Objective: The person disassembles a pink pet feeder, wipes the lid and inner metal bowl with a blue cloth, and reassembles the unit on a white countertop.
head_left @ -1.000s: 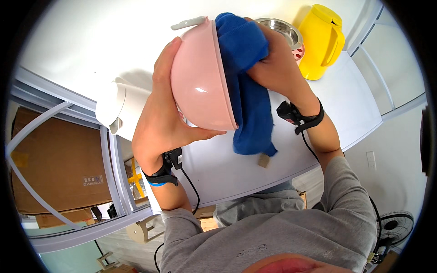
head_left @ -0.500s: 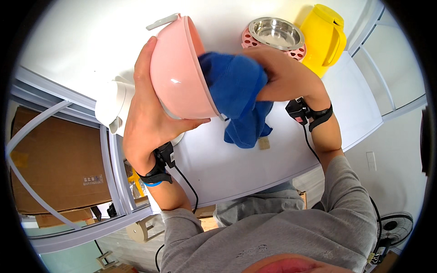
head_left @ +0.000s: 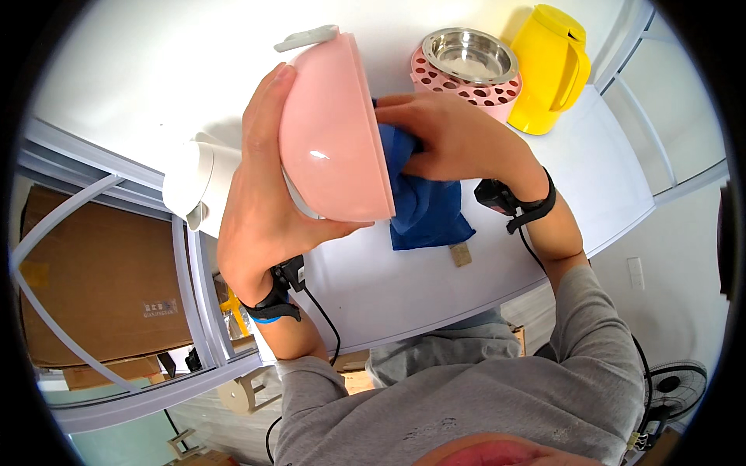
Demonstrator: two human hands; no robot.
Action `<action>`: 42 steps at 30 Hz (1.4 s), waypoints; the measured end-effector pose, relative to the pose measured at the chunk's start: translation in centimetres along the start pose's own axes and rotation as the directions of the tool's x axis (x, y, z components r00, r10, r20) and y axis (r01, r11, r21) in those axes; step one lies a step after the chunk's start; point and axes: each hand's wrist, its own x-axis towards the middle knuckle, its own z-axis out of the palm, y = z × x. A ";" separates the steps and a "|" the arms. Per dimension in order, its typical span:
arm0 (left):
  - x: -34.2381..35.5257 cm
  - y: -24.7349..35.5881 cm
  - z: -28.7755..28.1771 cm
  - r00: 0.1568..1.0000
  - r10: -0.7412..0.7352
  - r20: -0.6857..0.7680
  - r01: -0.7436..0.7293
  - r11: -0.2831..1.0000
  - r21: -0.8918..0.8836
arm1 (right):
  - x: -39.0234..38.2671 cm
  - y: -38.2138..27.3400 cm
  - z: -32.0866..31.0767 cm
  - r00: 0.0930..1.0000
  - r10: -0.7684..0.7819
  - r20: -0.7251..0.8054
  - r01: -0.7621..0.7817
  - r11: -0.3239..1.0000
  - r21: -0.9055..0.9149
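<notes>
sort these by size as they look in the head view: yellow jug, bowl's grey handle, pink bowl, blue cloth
1. Pink bowl, though it may look bigger for being nearer the camera
2. Yellow jug and blue cloth: unsure, the cloth is partly hidden
3. Grey handle

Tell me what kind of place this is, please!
It looks like a room indoors, maybe in a home, though I can't be sure. There's a white table, a yellow jug standing on it, and a fan farther back.
</notes>
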 end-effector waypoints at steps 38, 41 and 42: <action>1.0 0.6 0.8 0.995 0.094 0.040 -0.095 0.995 0.013 | 0.1 1.7 0.9 0.906 -0.124 -0.405 0.076 0.988 -0.132; 0.9 0.8 0.6 0.999 0.019 0.050 -0.022 0.998 0.063 | -0.3 1.3 1.2 0.988 -0.018 -0.154 0.006 0.997 -0.076; 0.8 0.7 0.5 0.999 0.000 0.052 -0.004 0.997 0.072 | -0.2 1.0 0.8 0.996 -0.038 -0.075 0.035 0.998 -0.043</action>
